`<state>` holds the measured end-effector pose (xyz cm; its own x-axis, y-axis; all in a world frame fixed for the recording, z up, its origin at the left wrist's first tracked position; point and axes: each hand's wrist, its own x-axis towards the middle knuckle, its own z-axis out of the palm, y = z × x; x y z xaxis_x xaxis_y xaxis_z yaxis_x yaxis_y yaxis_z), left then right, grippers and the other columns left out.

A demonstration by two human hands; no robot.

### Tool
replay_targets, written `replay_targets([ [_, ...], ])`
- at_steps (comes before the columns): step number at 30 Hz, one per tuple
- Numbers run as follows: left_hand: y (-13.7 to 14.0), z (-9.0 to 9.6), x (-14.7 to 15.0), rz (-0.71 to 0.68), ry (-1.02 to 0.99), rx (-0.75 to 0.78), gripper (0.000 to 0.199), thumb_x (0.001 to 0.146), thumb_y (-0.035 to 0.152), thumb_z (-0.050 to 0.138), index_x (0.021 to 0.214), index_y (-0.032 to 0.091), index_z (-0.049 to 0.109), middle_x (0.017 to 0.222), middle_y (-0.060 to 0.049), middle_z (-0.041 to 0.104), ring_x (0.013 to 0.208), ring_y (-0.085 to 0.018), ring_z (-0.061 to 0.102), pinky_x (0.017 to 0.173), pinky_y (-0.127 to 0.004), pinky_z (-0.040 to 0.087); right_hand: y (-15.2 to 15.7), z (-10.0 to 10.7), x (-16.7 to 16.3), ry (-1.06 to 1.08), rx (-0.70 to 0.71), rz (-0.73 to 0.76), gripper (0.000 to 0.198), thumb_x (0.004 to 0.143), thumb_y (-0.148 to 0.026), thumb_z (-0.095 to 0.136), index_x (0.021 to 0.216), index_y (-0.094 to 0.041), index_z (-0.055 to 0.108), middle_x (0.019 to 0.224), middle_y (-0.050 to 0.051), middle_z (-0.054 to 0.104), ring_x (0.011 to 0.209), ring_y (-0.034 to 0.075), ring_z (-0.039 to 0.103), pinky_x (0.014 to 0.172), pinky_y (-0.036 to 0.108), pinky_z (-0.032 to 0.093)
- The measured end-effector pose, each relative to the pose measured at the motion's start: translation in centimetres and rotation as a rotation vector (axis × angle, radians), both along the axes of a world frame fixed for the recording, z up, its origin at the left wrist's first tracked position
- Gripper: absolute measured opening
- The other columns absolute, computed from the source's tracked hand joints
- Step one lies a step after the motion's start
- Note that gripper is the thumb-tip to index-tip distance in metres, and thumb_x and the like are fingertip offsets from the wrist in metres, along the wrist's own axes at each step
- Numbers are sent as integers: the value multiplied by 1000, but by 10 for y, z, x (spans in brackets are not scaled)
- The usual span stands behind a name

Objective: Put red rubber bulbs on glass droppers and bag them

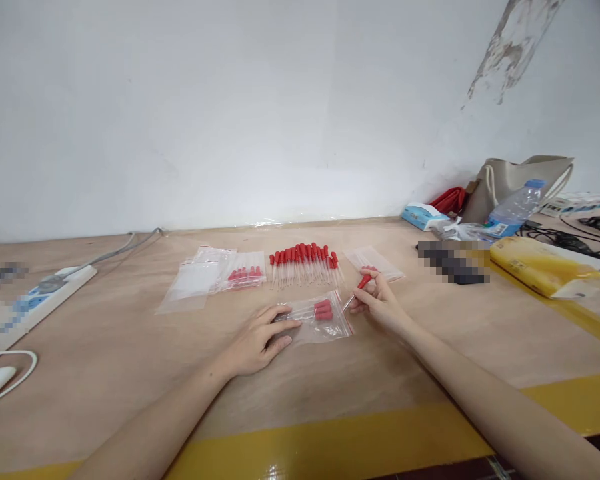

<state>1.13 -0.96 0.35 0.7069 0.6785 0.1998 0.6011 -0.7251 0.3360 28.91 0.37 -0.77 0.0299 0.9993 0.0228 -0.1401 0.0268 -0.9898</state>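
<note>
In front of me a clear zip bag (pixel 313 332) lies flat, its red-lined mouth to the right. Inside it are several droppers (pixel 323 309) with red rubber bulbs. My left hand (pixel 260 339) rests on the bag's left end, fingers spread and flat. Pinched by its red bulb in my right hand (pixel 377 303) is one dropper (pixel 364 281), its glass tube slanting down to the left at the bag's mouth. Whether the tip is inside the bag I cannot tell. Beyond the bag lies a row of loose red-bulbed droppers (pixel 305 257).
Left of the row are empty zip bags (pixel 193 277) and a filled bag (pixel 245 270); another filled bag (pixel 373 261) lies right. A power strip (pixel 50 297) stands far left. A yellow tissue pack (pixel 540 267), a plastic bottle (pixel 520 203) and a tote bag (pixel 520 175) sit at right.
</note>
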Motion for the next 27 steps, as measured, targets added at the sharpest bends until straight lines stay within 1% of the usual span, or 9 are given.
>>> replay_targets([
  [3, -1, 1, 0, 12, -20, 1, 33, 88, 32, 40, 119, 30, 51, 129, -4, 42, 118, -22, 39, 98, -42, 34, -3, -2, -2, 65, -92, 65, 41, 69, -37, 59, 97, -26, 32, 62, -5, 54, 54, 14, 60, 56, 31, 52],
  [5, -1, 1, 0, 16, -35, -1, 32, 88, 32, 40, 118, 30, 51, 129, -4, 42, 117, -22, 40, 98, -42, 35, -4, -4, -4, 111, -134, 72, 33, 71, -36, 58, 90, -25, 33, 63, -4, 55, 57, 15, 62, 59, 32, 52],
  [8, -1, 1, 1, 25, -38, 0, 32, 88, 32, 40, 118, 29, 51, 129, -5, 42, 117, -22, 41, 98, -42, 35, -4, -6, -4, 169, -149, 1, 33, 69, -31, 63, 83, -24, 34, 64, -4, 55, 61, 14, 62, 65, 32, 52],
  [11, -1, 1, 1, 29, -28, 3, 33, 88, 33, 39, 119, 29, 50, 130, -5, 41, 117, -22, 41, 98, -41, 34, -2, -8, 0, 156, -116, -40, 37, 61, -33, 69, 78, -22, 38, 66, -4, 55, 61, 12, 61, 68, 31, 51],
  [13, -1, 2, 2, 36, -29, 1, 35, 88, 34, 39, 122, 28, 46, 129, -5, 42, 117, -21, 40, 98, -41, 34, -1, -7, 5, 52, -56, -41, 37, 58, -37, 71, 76, -20, 44, 67, -3, 55, 57, 10, 57, 62, 27, 50],
  [17, -2, 4, 2, 50, -57, -2, 40, 88, 34, 40, 127, 25, 38, 127, -6, 45, 117, -21, 41, 98, -40, 35, -1, -6, 15, -359, 50, 49, 33, 57, -42, 71, 73, -16, 57, 59, -2, 53, 49, 8, 46, 46, 22, 39],
  [20, -2, 4, 3, 57, -68, 0, 42, 87, 33, 41, 127, 24, 37, 127, -7, 45, 117, -22, 41, 98, -40, 35, -1, -7, 15, -561, 148, 111, 28, 58, -40, 69, 73, -16, 65, 54, -3, 51, 48, 8, 41, 45, 22, 35],
  [23, -3, 4, 3, 54, -70, 0, 41, 87, 34, 41, 127, 24, 37, 127, -6, 45, 117, -22, 41, 98, -40, 35, -1, -11, 10, -614, 220, 133, 25, 59, -36, 69, 77, -18, 67, 56, -2, 52, 49, 8, 41, 46, 22, 35],
  [27, -3, 4, 3, 47, -67, 8, 41, 87, 33, 41, 127, 25, 37, 127, -6, 45, 117, -21, 41, 98, -40, 35, -1, -14, 3, -528, 195, 199, 38, 58, -34, 71, 90, -16, 63, 63, -1, 58, 51, 9, 46, 49, 23, 39],
])
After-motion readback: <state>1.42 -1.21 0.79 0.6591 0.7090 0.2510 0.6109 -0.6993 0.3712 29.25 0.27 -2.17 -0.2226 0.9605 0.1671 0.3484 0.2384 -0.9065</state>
